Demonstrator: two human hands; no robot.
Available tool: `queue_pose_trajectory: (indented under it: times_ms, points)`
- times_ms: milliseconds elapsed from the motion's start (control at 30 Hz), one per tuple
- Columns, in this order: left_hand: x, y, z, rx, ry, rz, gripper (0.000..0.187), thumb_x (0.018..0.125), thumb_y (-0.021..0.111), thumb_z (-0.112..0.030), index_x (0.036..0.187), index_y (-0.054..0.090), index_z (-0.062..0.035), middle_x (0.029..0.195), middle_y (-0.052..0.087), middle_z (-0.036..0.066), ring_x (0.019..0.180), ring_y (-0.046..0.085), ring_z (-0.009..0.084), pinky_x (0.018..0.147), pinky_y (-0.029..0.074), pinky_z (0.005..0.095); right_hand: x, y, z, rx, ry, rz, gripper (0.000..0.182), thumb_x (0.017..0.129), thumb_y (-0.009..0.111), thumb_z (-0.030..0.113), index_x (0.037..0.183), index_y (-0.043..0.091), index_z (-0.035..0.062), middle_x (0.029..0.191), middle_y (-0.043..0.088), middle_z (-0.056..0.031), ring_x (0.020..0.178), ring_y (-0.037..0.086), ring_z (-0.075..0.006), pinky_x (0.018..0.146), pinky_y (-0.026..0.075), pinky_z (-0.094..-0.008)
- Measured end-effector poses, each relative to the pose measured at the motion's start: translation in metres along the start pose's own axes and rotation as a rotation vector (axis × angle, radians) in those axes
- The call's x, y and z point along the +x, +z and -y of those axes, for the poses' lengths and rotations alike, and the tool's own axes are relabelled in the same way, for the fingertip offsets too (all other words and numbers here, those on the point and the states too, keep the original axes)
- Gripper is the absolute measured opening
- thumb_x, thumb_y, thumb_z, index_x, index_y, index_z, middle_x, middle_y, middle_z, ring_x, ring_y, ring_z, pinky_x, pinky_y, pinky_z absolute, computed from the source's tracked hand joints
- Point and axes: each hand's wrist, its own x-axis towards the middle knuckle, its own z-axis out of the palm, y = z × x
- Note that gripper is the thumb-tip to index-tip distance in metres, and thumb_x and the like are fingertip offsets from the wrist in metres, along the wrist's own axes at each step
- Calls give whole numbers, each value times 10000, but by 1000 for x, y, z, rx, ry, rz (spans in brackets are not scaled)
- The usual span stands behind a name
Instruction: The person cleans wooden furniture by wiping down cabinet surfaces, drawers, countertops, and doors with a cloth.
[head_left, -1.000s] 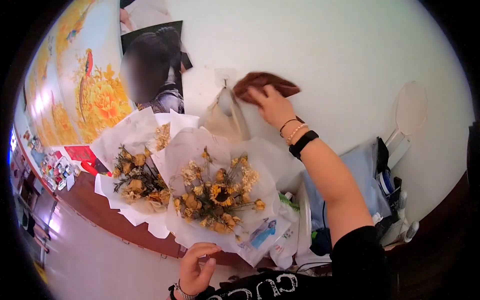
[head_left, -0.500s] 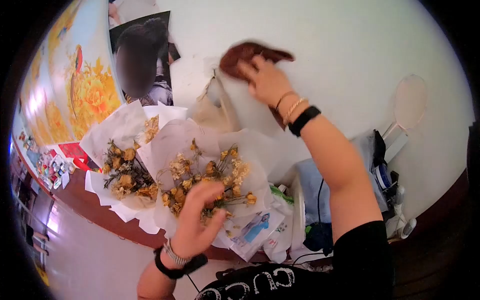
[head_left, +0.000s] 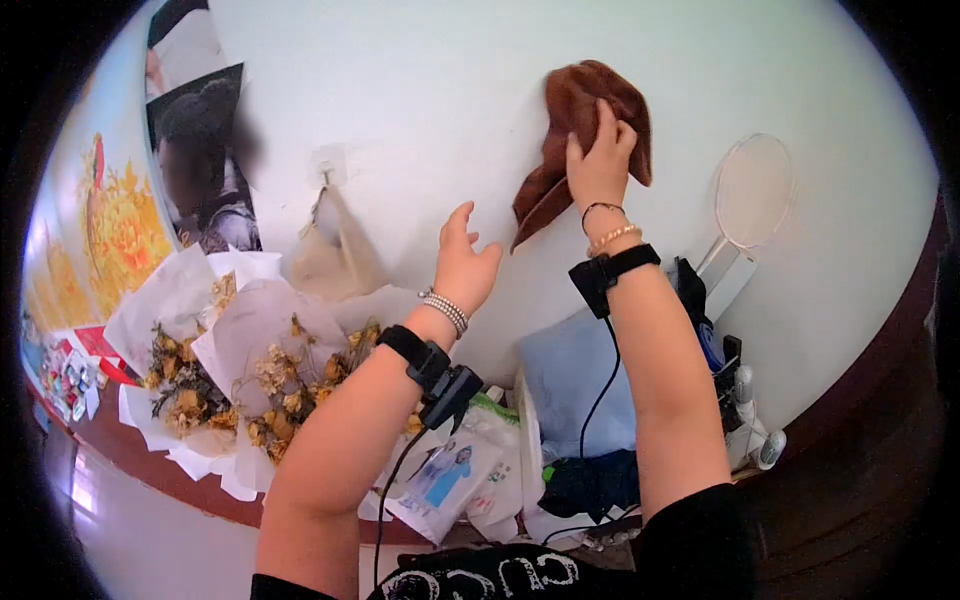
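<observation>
The right hand [head_left: 598,160] presses a brown cloth [head_left: 590,110] flat against the white wall [head_left: 420,80], high up, with the fingers closed over the cloth's middle. The left hand [head_left: 465,262] is open and holds nothing — its fingers are spread, close to the wall, lower down and to the left of the cloth.

What could go wrong? A loose corner of the cloth hangs down below the right hand. If the hand lets go a little, the cloth could slip and fall onto the pile of things under it. Both arms reach over that pile, so an elbow could bump the dried flowers [head_left: 285,380] in their white paper — they look dry and crumbly, and bits could break off. Thin black wires run down from the bands on both wrists, and one could catch on something. A wide swing to the right could knock the round clear fan [head_left: 752,190] leaning on the wall.

The wall is plain and smooth. A small hook [head_left: 326,165] is stuck on it to the left, with a beige bag [head_left: 335,255] hanging from it. Further left are a photo poster and a bright picture of yellow flowers [head_left: 115,225]. Below, a dark wood ledge [head_left: 150,465] runs along the bottom of the wall, crowded with the flowers, a blue cloth bundle [head_left: 575,375] and some small bottles [head_left: 750,420] at the right end.
</observation>
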Motion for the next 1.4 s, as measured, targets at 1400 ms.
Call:
queue_pose_trajectory:
  times_ms: [1400]
  points:
    - [-239, 0, -156, -253, 1203, 1051, 563, 770, 637, -105, 1287, 426, -28, 1076, 573, 222, 789, 575, 400, 687, 473, 415, -223, -429, 151, 1226, 763, 245, 913, 652, 786, 343, 1330, 263, 27, 1268, 439, -101, 1149, 431, -180, 969, 359, -353]
